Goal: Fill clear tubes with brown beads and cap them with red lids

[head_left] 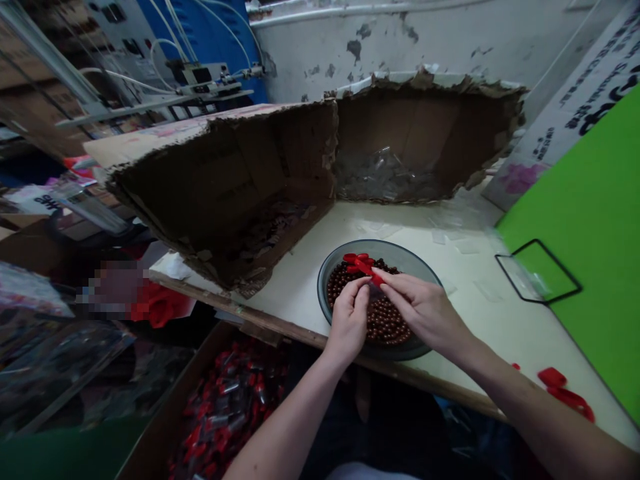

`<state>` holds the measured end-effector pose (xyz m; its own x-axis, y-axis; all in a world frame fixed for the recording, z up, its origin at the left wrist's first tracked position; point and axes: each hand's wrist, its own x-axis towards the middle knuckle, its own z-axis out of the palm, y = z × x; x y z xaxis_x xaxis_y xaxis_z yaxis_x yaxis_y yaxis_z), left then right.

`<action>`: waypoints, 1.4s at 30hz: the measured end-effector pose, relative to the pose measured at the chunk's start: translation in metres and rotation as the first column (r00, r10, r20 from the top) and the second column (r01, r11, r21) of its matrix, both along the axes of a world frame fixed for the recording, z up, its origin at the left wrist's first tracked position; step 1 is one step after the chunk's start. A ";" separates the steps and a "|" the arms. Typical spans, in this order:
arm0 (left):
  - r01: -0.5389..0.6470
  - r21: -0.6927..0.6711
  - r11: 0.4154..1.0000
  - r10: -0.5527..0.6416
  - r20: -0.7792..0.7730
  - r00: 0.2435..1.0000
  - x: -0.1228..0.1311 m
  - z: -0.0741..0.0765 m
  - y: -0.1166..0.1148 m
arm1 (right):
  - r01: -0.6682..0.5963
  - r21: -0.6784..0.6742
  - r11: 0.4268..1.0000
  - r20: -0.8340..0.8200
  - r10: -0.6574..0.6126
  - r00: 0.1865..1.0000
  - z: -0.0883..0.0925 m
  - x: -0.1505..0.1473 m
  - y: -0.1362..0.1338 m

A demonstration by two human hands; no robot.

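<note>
A red ribbon (361,264), gathered into loose loops, lies over the beads near the rim of a grey bowl (380,248), and its tail runs down between the two hands. The right hand (423,313) pinches that tail between thumb and forefinger; the left hand (349,320) is curled, its fingertips closed just beside the ribbon, though what they grip is hidden. Beneath them, the bowl is heaped with dark brown beads (385,327). The bowl stands on a cream desk (480,320) scattered with small clear plastic scraps (453,237). Further right, loose red ribbon pieces (563,393) lie near the desk edge, and a black wire frame (537,270) rests against a green board (590,233). Behind the bowl stands a cut-open cardboard box (225,193) holding clear plastic bags (380,173). Below the desk edge, an open carton (150,427) is packed with red-and-clear items (225,407) — too jumbled to name.
</note>
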<state>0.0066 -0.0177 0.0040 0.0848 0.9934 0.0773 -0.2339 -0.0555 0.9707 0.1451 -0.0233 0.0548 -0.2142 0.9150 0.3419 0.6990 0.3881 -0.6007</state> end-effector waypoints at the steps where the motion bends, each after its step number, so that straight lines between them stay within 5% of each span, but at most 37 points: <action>1: 0.006 0.007 1.000 -0.006 0.001 1.000 -0.001 0.001 0.000 | 0.010 -0.020 1.000 -0.028 -0.011 1.000 0.001 0.001 0.001; 7: 0.021 0.027 0.999 -0.021 0.003 1.000 -0.001 0.003 0.002 | 0.105 -0.022 0.994 -0.172 -0.107 0.979 -0.002 0.002 -0.001; 19: -0.072 -0.122 0.990 0.087 0.124 0.988 0.018 0.002 -0.010 | 0.069 0.228 0.971 -0.031 -0.064 0.997 -0.027 -0.014 -0.015; 23: -0.091 -0.142 0.986 0.106 0.099 0.989 0.020 -0.005 -0.010 | 0.129 0.182 0.975 -0.078 -0.116 0.990 -0.037 -0.013 -0.021; 26: -0.033 -0.174 0.984 0.050 0.093 0.994 0.014 -0.007 -0.005 | 0.101 -0.038 0.994 -0.194 -0.106 0.975 -0.038 -0.002 -0.017; 30: 0.141 -0.246 0.959 -0.109 0.136 0.985 0.001 -0.002 0.004 | -0.053 -0.414 0.909 -0.572 -0.214 0.792 -0.030 0.012 0.007; 33: 0.233 -0.269 0.934 -0.191 0.175 0.966 -0.002 0.003 0.005 | -0.224 -0.517 0.826 -0.764 -0.327 0.556 -0.022 0.012 0.032; 35: 0.265 -0.294 0.918 -0.224 0.167 0.960 -0.002 0.004 0.004 | -0.325 -0.528 0.785 -0.811 -0.352 0.468 -0.018 0.010 0.044; 39: 0.273 -0.318 0.908 -0.247 0.120 0.962 -0.001 0.002 0.002 | -0.339 -0.513 0.788 -0.832 -0.361 0.420 -0.012 0.011 0.054; 42: 0.269 -0.313 0.911 -0.243 0.119 0.963 0.002 0.001 0.002 | -0.314 -0.471 0.824 -0.832 -0.297 0.469 -0.013 0.013 0.054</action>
<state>0.0084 -0.0153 0.0054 0.3461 0.9100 -0.2284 -0.2716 0.3302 0.9040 0.1584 0.0304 0.0417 -0.1051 0.9827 -0.1526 -0.2895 -0.1771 -0.9406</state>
